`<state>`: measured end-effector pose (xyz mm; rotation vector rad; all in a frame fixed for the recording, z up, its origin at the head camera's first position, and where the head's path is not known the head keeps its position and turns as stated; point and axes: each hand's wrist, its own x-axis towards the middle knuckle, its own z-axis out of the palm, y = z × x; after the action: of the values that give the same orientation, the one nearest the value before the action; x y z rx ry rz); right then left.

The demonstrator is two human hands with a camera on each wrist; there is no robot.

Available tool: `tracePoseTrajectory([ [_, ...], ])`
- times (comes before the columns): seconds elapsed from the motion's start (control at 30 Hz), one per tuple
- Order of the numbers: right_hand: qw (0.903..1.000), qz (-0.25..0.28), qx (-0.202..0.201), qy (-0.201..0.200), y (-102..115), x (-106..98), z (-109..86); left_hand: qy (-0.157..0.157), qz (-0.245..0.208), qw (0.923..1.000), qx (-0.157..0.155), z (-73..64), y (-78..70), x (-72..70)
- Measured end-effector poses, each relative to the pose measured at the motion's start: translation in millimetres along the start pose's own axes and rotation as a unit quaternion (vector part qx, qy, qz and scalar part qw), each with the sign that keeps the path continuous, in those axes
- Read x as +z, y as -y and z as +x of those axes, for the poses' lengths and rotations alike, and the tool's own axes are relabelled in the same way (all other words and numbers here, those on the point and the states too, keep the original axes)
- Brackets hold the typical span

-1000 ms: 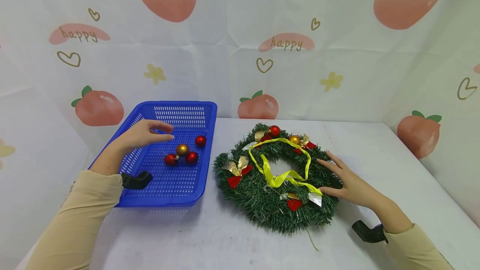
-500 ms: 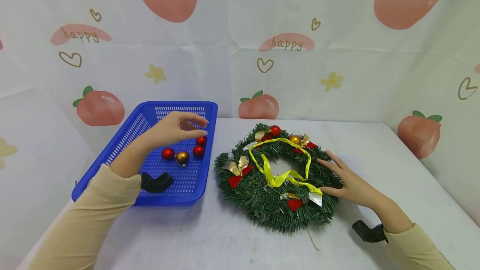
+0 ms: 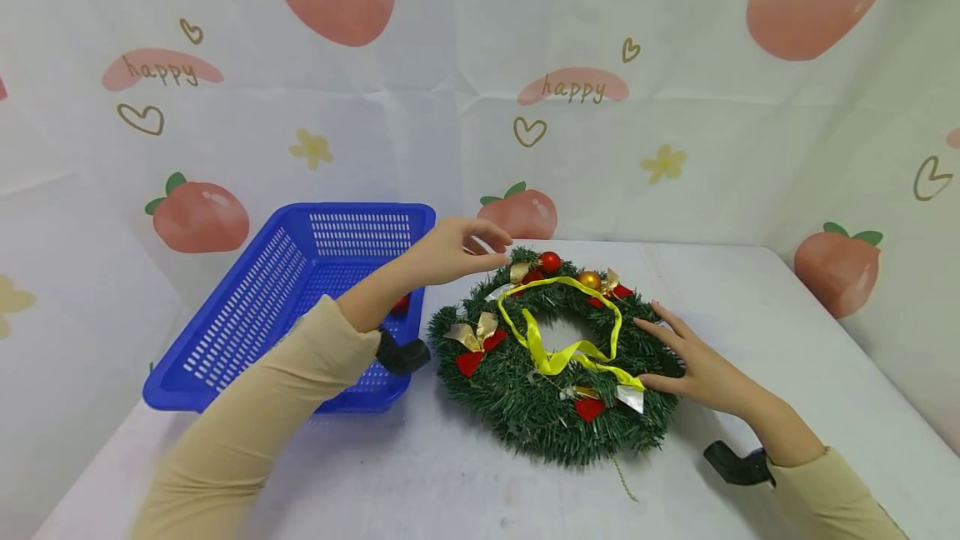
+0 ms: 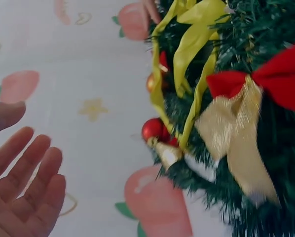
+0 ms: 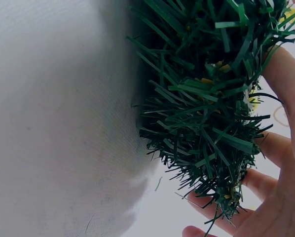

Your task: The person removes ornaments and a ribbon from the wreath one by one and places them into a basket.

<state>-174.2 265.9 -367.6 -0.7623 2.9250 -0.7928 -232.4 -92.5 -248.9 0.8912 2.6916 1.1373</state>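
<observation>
A green Christmas wreath (image 3: 510, 398) lies on the table, trimmed with red and gold bows, a red ball (image 3: 550, 262), a gold ball (image 3: 589, 280) and a loose yellow ribbon (image 3: 551, 361). My left hand (image 3: 453, 252) hovers at the wreath's back left edge, fingers slightly bent, nothing in it. In the left wrist view its palm (image 4: 24, 197) shows bare, apart from the wreath. My right hand (image 3: 697, 369) rests on the wreath's right side, fingers spread. The right wrist view shows its fingertips against the green needles (image 5: 202, 98).
A blue plastic basket (image 3: 225, 357) stands to the left of the wreath. One red ball (image 3: 401, 304) shows in it; my left arm hides part of its inside. A white cloth printed with peaches (image 3: 201, 217) hangs behind the table.
My left hand has moved right, from over the basket to the wreath's back left edge. Loose balls in the basket rolled a little, and the arm now covers most. The right hand stays put.
</observation>
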Motion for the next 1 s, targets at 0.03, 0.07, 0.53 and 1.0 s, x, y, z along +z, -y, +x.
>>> tracePoseTrajectory([
  [0.03,1.0,0.0,0.0,0.0,-0.1,0.1,0.0,-0.003,-0.002,1.0,0.003,5.1,-0.5,3.9],
  [0.07,1.0,0.0,0.001,0.0,-0.2,0.2,0.0,-0.005,-0.004,1.0,0.004,10.1,-0.9,7.8],
  [0.53,1.0,0.007,0.005,0.001,0.4,0.3,-0.3,-0.001,-0.002,0.9999,-0.012,60.7,0.1,46.6],
  [1.0,1.0,0.008,-0.003,-0.003,-0.2,1.4,-1.0,-0.04,-0.005,0.9974,-0.059,86.3,14.4,67.4],
])
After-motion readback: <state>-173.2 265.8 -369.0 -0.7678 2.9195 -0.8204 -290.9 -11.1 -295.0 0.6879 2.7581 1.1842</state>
